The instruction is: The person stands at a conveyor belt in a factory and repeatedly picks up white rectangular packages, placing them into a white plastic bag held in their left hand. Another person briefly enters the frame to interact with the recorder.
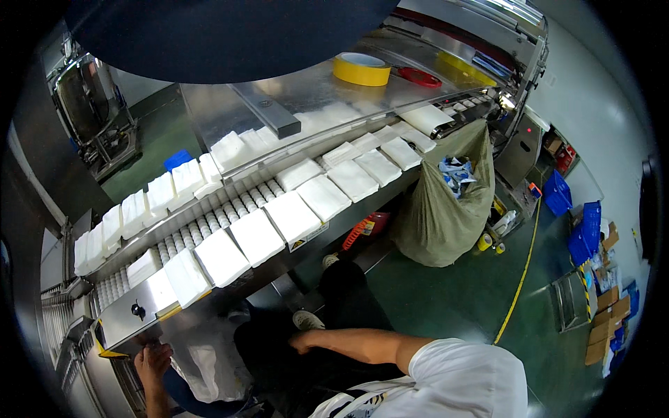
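My left hand (pixel 152 363) is at the near left corner of the conveyor, just below a metal plate (pixel 132 312) with a black knob. Its fingers are curled at the edge there, and what they close on is hidden. My right hand (pixel 302 341) rests on my dark trouser leg, its fingers mostly out of sight. A row of folded white sheet stacks (pixel 255 237) lies along the near edge of the roller conveyor (pixel 209 221). Another row of white stacks (pixel 160 193) stands along the far side, and several lie between them.
A steel tabletop (pixel 320 94) behind the conveyor carries a yellow tape roll (pixel 361 68) and a red ring (pixel 420 76). A large greenish sack (pixel 446 216) hangs at the right end. Blue bins (pixel 557 193) and cardboard boxes (pixel 605 327) line the right wall. Clear plastic (pixel 209 362) hangs below the conveyor.
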### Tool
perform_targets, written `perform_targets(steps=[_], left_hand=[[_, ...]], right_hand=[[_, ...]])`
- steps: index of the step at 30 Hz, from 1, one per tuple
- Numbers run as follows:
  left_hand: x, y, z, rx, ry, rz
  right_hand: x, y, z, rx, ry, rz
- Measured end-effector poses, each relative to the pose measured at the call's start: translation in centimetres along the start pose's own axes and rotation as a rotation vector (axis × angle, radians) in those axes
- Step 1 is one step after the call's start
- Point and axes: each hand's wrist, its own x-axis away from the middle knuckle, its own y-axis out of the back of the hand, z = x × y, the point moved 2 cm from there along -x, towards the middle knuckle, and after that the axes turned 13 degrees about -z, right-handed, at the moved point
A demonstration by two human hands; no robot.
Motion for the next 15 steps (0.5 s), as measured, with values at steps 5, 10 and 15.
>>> perform_targets(steps=[5, 10, 15], left_hand=[[-0.7, 1.1, 0.5, 0.097, -0.098, -0.140], [-0.2, 0.4, -0.3, 0.138, -0.098, -0.136], [-0.6, 0.8, -0.5, 0.272, -0.185, -0.256]], right_hand=[[-0.9, -1.4, -0.7, -0.006, -0.024, -0.037], [-0.4, -1.1, -0.1, 0.048, 0.060, -0.054], [-0.4, -0.5, -0.6, 0.057, -0.015, 0.071]])
